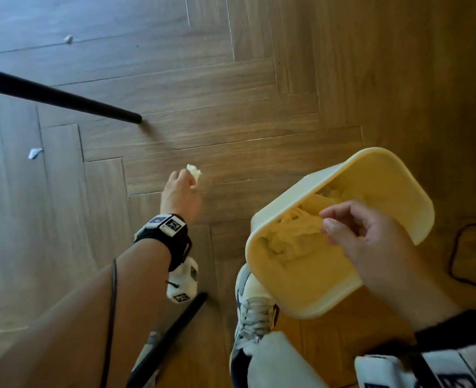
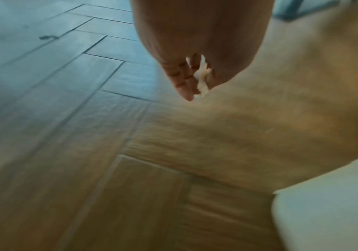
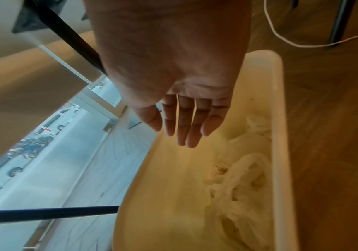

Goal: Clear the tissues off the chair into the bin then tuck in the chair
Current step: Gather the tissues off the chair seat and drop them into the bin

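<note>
the left hand (image 1: 181,198) pinches a small tissue (image 1: 194,172) above the wooden floor (image 1: 231,107), left of the bin (image 1: 416,191). the right hand (image 3: 182,105) hovers over the bin with fingers straight, holding nothing; crumpled tissues (image 3: 242,178) lie inside it.

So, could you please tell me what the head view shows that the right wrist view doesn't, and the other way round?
Only the head view shows the left hand pinching a tissue above the floor, and tissue scraps lying on the boards. Only the right wrist view shows a window onto a street and a white cable. Both show the open right hand over the cream bin, with crumpled tissues inside.
</note>
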A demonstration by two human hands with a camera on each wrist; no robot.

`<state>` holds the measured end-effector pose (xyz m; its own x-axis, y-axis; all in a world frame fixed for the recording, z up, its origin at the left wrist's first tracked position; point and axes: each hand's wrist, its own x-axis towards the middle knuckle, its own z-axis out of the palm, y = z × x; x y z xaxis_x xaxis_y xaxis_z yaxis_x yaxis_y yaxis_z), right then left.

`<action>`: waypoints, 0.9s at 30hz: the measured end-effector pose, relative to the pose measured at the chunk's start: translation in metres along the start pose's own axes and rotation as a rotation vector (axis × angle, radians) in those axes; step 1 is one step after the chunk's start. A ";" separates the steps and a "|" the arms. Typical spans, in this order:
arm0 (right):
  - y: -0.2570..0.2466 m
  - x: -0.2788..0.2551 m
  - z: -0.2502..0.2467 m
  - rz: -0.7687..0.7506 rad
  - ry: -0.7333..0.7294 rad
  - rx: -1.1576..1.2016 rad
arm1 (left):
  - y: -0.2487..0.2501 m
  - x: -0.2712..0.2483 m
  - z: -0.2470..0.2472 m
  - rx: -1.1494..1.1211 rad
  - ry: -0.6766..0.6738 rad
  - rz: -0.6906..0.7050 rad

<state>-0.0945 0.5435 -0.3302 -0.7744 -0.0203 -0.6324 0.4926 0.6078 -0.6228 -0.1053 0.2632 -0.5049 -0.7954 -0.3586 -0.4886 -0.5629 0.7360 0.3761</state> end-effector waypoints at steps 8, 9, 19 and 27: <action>-0.020 -0.056 -0.031 0.239 -0.027 0.001 | 0.167 -0.132 -0.078 -0.333 0.011 0.394; -0.024 -0.062 -0.036 0.257 -0.026 -0.017 | 0.175 -0.147 -0.082 -0.250 -0.144 0.401; -0.131 -0.114 -0.016 0.146 -0.210 -0.238 | 0.129 -0.228 -0.220 -0.123 -0.550 0.078; -0.277 -0.189 0.098 -0.340 -0.493 -0.356 | -0.019 -0.271 -0.418 -0.230 -0.003 -0.134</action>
<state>-0.0453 0.3012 -0.0833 -0.5505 -0.5625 -0.6169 0.0290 0.7256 -0.6875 0.0274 0.1067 -0.0506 -0.7096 -0.4419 -0.5487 -0.6999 0.5317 0.4769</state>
